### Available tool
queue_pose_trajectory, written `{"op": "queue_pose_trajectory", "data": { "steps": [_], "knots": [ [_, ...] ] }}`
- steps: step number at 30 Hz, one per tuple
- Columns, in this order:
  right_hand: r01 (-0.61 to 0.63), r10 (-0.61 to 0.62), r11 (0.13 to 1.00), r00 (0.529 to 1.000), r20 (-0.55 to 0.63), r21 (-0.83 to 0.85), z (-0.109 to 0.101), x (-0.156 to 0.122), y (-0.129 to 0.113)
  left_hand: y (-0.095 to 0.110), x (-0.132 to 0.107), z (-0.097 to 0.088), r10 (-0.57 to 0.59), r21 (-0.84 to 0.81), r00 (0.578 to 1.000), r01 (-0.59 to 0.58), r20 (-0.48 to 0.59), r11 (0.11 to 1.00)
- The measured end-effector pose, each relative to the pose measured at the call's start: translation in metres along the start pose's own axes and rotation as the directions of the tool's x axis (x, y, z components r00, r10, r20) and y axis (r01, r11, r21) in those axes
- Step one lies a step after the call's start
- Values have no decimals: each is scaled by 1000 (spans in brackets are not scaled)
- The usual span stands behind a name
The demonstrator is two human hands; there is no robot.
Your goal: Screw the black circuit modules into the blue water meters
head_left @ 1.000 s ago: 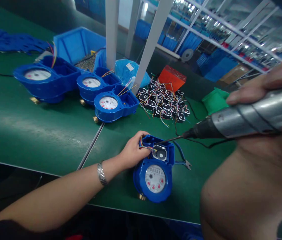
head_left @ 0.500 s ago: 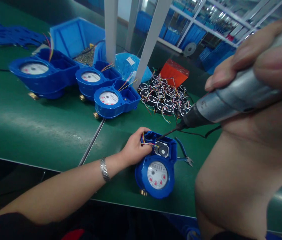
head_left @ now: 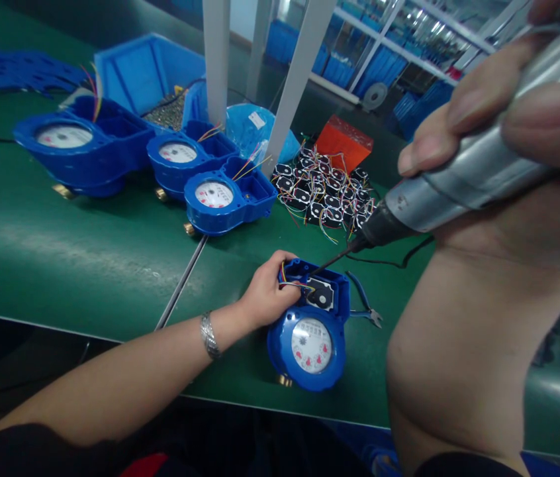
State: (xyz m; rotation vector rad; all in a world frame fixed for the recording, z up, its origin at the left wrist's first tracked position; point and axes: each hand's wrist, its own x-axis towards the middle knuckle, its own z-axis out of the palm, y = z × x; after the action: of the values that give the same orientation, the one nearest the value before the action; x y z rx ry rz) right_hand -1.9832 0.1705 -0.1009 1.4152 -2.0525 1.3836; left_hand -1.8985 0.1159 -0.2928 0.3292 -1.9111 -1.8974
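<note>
Tilted steeper than a second ago, a silver metal screwdriver (head_left: 451,184) is slanting in my gripping right fingers (head_left: 427,150), its bit (head_left: 332,260) reaching into a round-dialled blue plastic meter (head_left: 312,344) on the green counter (head_left: 101,265). My left fingers (head_left: 288,293) are gripping that meter's wall. One black-and-white motor (head_left: 322,294) is sitting in the uncovered compartment (head_left: 343,289), so work is looking partway done. Three more blue meters (head_left: 175,171) are standing beyond, one pair of blue-handled pliers (head_left: 371,313) alongside, and heaped motors (head_left: 329,192) are defying counting.

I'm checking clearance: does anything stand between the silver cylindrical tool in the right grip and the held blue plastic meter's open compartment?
Nothing visible does: the tool's thin dark shaft reaches the compartment. The left grip and thin multicoloured wires lie beside its path.
</note>
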Motion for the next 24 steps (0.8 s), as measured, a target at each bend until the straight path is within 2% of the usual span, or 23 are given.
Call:
{"op": "queue_pose_trajectory", "data": {
  "steps": [2,3,5,8,12,16,19,22,24],
  "knots": [
    [218,-242,962,959,148,164,1,2,-6,1,0,0,1,16,1000,-1,-7,1000],
    [254,-294,943,939,181,214,1,4,-10,2,0,0,3,20,1000,-2,-7,1000],
    [215,-250,954,956,156,208,3,7,-15,2,1,0,2,20,1000,-1,-11,1000],
    [61,-100,954,988,119,295,3,11,-14,0,2,1,6,6,1000,-6,-19,1000],
    [-32,-74,838,983,171,544,0,14,-2,-3,2,3,34,-14,998,-35,-44,999],
    [-9,-127,757,979,160,654,-3,13,2,0,1,3,42,-11,998,-43,-50,999],
    [-15,-146,739,972,182,674,-7,12,-4,3,0,2,41,-18,998,-42,-40,999],
    [-8,-120,770,980,158,638,-17,16,-15,4,-2,2,30,-40,999,-31,-29,999],
    [35,-112,839,988,110,543,-32,21,-24,3,-2,2,10,-53,1000,-12,-28,999]
  ]
}}
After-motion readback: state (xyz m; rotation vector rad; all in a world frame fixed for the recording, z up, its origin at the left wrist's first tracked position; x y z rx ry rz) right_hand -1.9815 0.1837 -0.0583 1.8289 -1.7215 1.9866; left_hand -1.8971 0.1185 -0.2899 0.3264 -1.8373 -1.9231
